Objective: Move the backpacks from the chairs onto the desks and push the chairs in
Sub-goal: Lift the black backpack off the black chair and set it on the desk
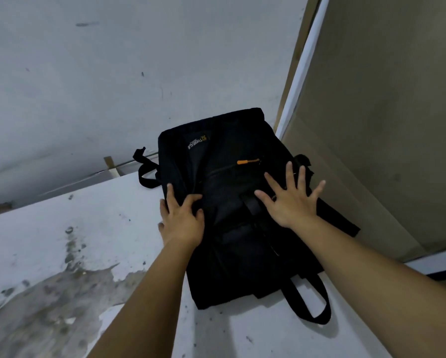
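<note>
A black backpack (232, 177) with an orange zipper pull lies flat on a worn white desk (74, 249), its far end near the wall and its carry loop toward me. My left hand (181, 219) rests on the bag's left edge with the fingers slightly curled into the fabric. Over the bag's right half my right hand (293, 200) is spread flat, fingers straight. No chair is in view.
A white wall (113, 73) rises right behind the desk. A beige panel (384, 125) with a white frame edge stands close on the right of the bag. The desk top is stained and peeling at the lower left.
</note>
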